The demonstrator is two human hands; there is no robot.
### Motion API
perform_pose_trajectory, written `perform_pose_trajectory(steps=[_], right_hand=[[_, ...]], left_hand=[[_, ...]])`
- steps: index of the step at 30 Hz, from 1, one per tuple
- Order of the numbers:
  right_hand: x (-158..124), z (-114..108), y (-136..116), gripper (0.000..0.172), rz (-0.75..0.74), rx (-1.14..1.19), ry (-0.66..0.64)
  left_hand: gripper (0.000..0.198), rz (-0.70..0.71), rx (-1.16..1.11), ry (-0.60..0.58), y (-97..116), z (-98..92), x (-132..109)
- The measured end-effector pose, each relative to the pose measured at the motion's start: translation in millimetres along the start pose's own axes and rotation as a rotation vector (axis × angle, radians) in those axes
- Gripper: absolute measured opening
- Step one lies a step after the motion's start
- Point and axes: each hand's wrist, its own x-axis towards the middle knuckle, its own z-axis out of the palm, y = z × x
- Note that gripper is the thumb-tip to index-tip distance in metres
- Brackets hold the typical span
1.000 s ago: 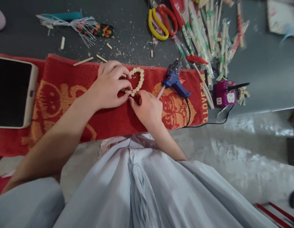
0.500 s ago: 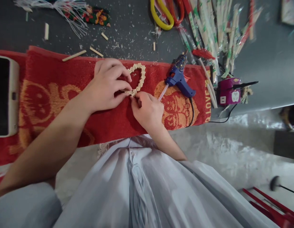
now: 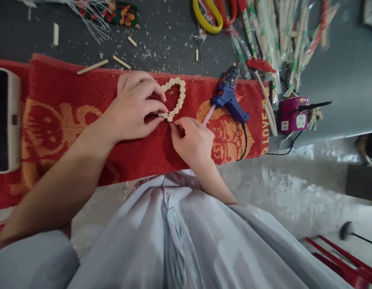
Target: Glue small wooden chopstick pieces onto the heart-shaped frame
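A heart outline [image 3: 177, 95] made of small pale wooden bits lies on a red towel [image 3: 83, 116] with orange figures. My left hand [image 3: 134, 108] rests over the heart's left half, fingers curled and pressing on it. My right hand [image 3: 192, 140] sits just below the heart's lower tip, thumb and forefinger pinched together at the tip; what they hold is too small to name. A blue glue gun [image 3: 229, 100] lies on the towel right of my right hand.
A phone [image 3: 5, 120] lies at the towel's left end. Yellow and red scissors [image 3: 211, 14], wrapped chopsticks [image 3: 273, 32], cut wooden sticks [image 3: 92, 67] and sawdust lie on the dark floor beyond. A purple power socket [image 3: 292, 116] sits right of the towel.
The view has shifted a little down and left. My right hand has moved slightly right, away from under the heart's tip. My left hand stays on the heart.
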Motion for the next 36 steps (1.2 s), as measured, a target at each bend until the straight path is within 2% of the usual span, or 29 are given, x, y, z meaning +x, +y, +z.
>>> perform_pose_trajectory(steps=[8, 15, 20, 24, 29, 33, 36], right_hand=[[-3, -6, 0, 0.019, -0.006, -0.002, -0.020], [-7, -11, -1, 0.022, -0.045, -0.043, -0.057], [-10, -17, -1, 0.026, -0.085, -0.072, -0.113], [-11, -19, 0, 0.029, -0.074, -0.090, -0.107], [-10, -17, 2, 0.032, -0.065, -0.085, -0.118], [-9, -15, 3, 0.034, -0.068, -0.067, -0.122], [-9, -15, 3, 0.035, -0.073, -0.055, -0.133]], left_hand=[[0.019, 0.077, 0.081, -0.011, -2, -2.6, -3], [0.025, 0.269, 0.215, 0.093, -9, -1.4, -4], [0.019, 0.308, 0.239, 0.164, -8, -5.2, -3], [0.016, 0.355, 0.253, 0.208, -7, -8.3, -3], [0.019, 0.279, 0.311, 0.130, -5, -11.5, -5], [0.023, 0.299, 0.346, 0.112, -3, -13.0, -4], [0.024, 0.252, 0.340, 0.047, 0, -13.2, -4]])
